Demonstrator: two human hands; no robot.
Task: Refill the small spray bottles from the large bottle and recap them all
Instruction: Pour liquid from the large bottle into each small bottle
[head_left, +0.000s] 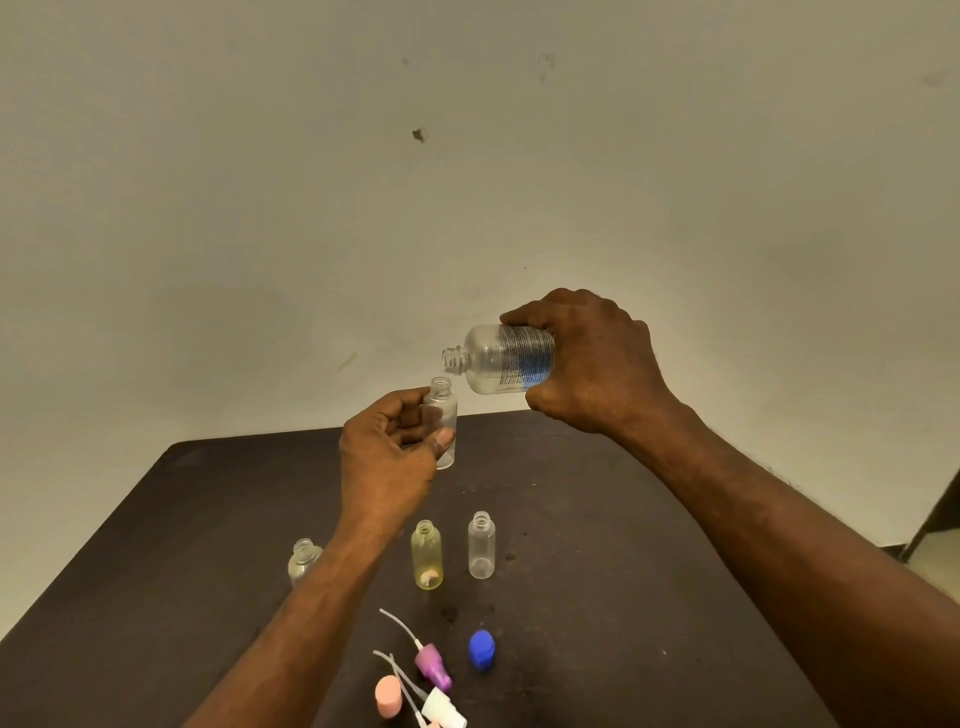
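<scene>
Nearest us, the loose tops lie on the dark table (156, 519): a white sprayer (441, 709), a peach cap (388, 696), a pink sprayer (434, 667) with its dip tube, and a blue cap (481, 648). Behind them three open small bottles stand waiting: a yellow bottle (427, 555), a clear bottle (481, 545) just beside it, and a squat bottle (304, 561) partly hidden by the left forearm. Up in the air, the left hand (387, 457) pinches another small bottle, the held bottle (441, 421), upright between thumb and fingers. The right hand (597, 364) wraps the big bottle (504, 358), uncapped and tipped nearly flat, mouth just above and beside the small neck. Tight target, that! Both necks float unsupported, so a wobble or a fast tilt could send liquid down the outside onto the table. I can't tell how full either is.
</scene>
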